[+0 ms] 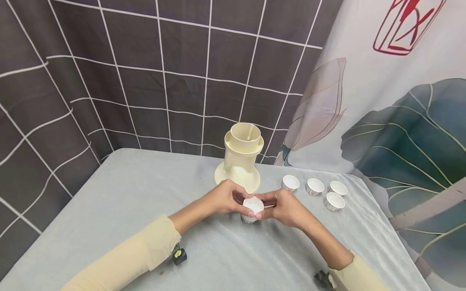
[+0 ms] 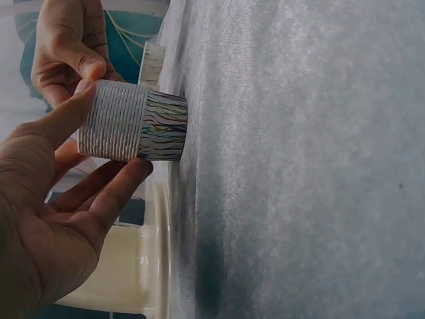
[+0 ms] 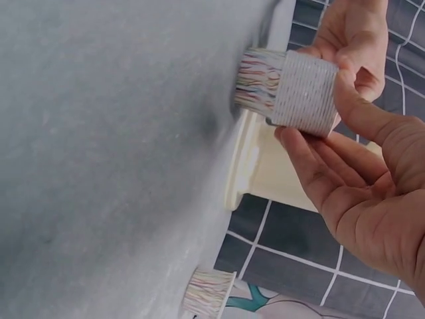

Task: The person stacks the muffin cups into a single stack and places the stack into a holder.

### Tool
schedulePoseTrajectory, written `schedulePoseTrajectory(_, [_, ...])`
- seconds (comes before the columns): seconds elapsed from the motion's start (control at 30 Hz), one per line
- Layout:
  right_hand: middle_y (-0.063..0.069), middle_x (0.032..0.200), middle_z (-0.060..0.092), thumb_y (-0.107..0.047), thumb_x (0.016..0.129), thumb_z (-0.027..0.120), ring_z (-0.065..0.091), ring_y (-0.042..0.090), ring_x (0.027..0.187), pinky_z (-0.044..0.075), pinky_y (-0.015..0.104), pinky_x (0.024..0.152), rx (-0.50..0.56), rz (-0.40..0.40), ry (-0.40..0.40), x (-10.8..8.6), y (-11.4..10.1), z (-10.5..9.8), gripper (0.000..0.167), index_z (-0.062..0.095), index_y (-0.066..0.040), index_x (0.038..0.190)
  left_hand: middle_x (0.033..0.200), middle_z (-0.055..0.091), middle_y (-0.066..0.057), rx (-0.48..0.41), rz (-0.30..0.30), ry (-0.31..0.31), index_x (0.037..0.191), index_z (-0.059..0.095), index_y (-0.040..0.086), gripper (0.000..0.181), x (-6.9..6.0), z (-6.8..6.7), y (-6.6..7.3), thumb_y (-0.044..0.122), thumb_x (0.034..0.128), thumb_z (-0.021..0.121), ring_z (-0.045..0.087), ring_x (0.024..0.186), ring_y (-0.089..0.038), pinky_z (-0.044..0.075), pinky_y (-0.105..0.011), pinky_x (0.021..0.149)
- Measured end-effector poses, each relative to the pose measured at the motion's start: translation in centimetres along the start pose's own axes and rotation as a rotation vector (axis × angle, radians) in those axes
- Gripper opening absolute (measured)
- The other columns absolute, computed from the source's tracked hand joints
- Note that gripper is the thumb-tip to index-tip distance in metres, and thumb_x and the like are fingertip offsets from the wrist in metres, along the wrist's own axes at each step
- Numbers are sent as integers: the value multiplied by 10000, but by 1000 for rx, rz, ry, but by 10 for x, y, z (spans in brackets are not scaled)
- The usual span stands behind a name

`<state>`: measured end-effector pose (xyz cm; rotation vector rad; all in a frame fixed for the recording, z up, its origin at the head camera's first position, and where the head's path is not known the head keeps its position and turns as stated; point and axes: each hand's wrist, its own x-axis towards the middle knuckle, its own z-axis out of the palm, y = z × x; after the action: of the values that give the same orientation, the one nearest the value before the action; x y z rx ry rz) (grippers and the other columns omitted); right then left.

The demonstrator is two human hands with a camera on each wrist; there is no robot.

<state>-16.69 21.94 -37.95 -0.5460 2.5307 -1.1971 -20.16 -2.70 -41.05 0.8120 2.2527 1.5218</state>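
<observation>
The floral curtain (image 1: 364, 81) is bearing a red emblem (image 1: 409, 9) I can't read. Before a cream pedestal holder (image 1: 238, 161), my left hand (image 1: 227, 198) and right hand (image 1: 287, 208) are pinching a line-patterned paper-cup stack (image 2: 126, 123); four paper cups (image 1: 314, 186) are standing rightward.

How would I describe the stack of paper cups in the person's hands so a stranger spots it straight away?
On the grey table, find the cream stand with the round base. Just in front, the left hand and right hand hold the paper cup stack. Unlike the four separate cups farther right, it has a tall band of ribbed white above its streaky pattern.
</observation>
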Motion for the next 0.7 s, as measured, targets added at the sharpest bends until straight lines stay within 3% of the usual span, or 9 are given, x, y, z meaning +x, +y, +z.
schedulePoseTrajectory(0.27, [147, 1164, 875, -120, 876, 973, 858, 265, 1077, 680, 233, 830, -75, -30, 30, -1, 3, -4, 491, 811, 7, 1322, 1020, 885, -120, -16, -19, -5, 1133, 864, -9, 371, 2, 0, -1, 95, 816, 1025, 826, 894, -87, 665, -185, 841])
schedulePoseTrajectory(0.7, [97, 1047, 883, -145, 867, 986, 844, 187, 971, 664, 224, 792, -61, -47, 34, -1, 10, -11, 398, 844, -13, 1215, 1043, 883, -132, -25, -38, -11, 1161, 856, -18, 405, 3, -1, 0, 93, 811, 1028, 848, 914, -130, 686, -219, 857])
